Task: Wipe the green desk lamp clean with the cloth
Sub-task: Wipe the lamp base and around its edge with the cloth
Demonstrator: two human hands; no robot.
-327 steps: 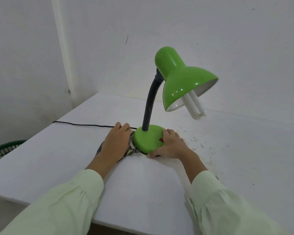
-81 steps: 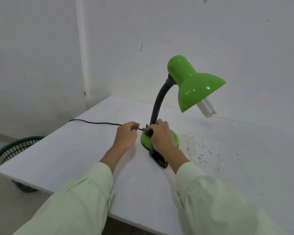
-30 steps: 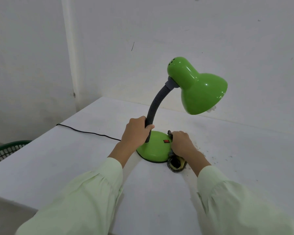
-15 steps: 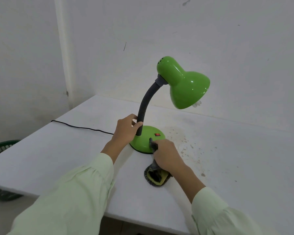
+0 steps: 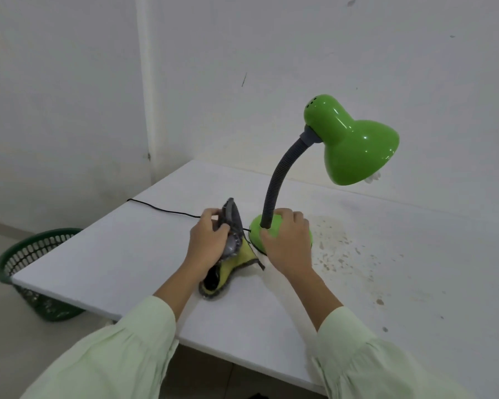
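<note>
The green desk lamp (image 5: 349,145) stands on the white table (image 5: 127,254), with a grey flexible neck rising from its round green base and the shade pointing right and down. My right hand (image 5: 287,243) rests on top of the base, fingers curved round it beside the neck. My left hand (image 5: 211,240) grips the grey and yellow cloth (image 5: 234,254) just left of the base. The cloth's upper end sticks up past my fingers and its lower end trails on the table.
The lamp's black cord (image 5: 162,208) runs left from the base over the table edge. A dark green basket (image 5: 32,269) stands on the floor at the left. Brown specks and stains (image 5: 346,249) dot the table right of the lamp. White walls close in behind.
The cloth has passed from my right hand to my left. My left hand has let go of the lamp neck, and my right hand has moved onto the base.
</note>
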